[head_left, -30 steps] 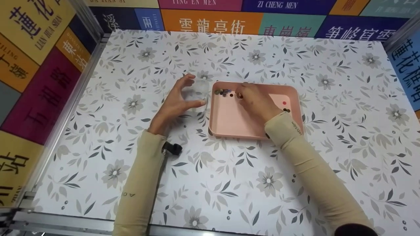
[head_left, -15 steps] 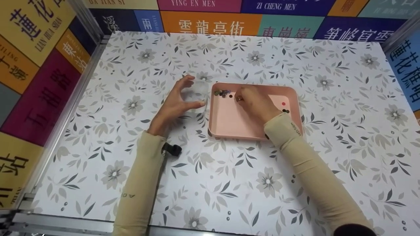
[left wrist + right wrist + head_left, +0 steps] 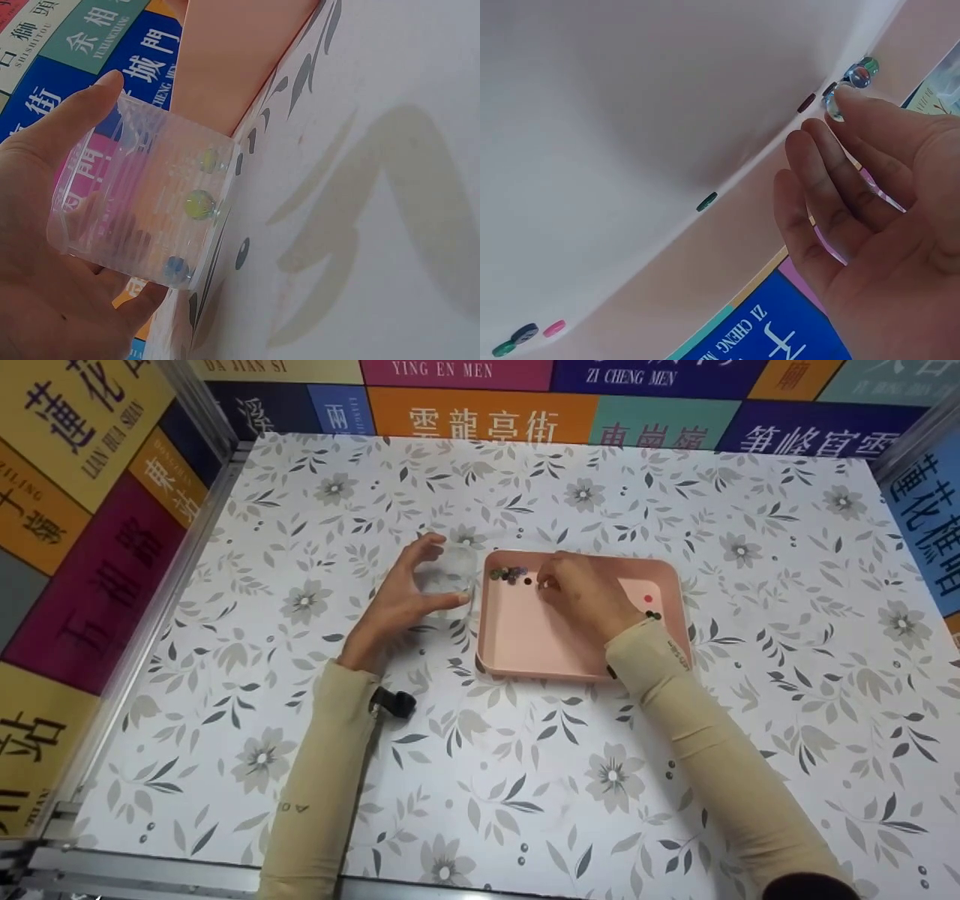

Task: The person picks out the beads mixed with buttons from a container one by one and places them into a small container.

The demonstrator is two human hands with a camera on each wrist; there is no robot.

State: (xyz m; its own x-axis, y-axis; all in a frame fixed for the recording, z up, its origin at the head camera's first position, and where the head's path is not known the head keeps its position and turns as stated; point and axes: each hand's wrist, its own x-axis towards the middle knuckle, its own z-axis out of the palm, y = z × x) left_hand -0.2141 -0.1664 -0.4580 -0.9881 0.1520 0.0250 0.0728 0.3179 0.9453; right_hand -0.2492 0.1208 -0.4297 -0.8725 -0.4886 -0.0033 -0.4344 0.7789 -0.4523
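Observation:
My left hand [image 3: 399, 598] holds a clear plastic box [image 3: 450, 568] standing on the table, thumb and fingers spread around its sides. In the left wrist view, green-yellow marbles [image 3: 199, 204] and a blue marble [image 3: 176, 268] lie in the bottom of the box. My right hand [image 3: 583, 591] is inside the pink tray [image 3: 544, 671], near its back wall. Thumb and forefinger pinch a clear glass marble [image 3: 835, 109] there. Just beyond, more marbles [image 3: 861, 73] cluster in the tray's back left corner.
Small flat button-like discs lie in the tray: a dark one [image 3: 528, 581], a green one [image 3: 706, 201], and a red-pink one [image 3: 648, 598] beside dark ones [image 3: 651, 615] at the right. The flowered table [image 3: 525, 810] is bounded by lettered panels [image 3: 480, 412].
The right hand's fingers have shifted slightly within the same part of the tray. My left hand stays around the plastic box.

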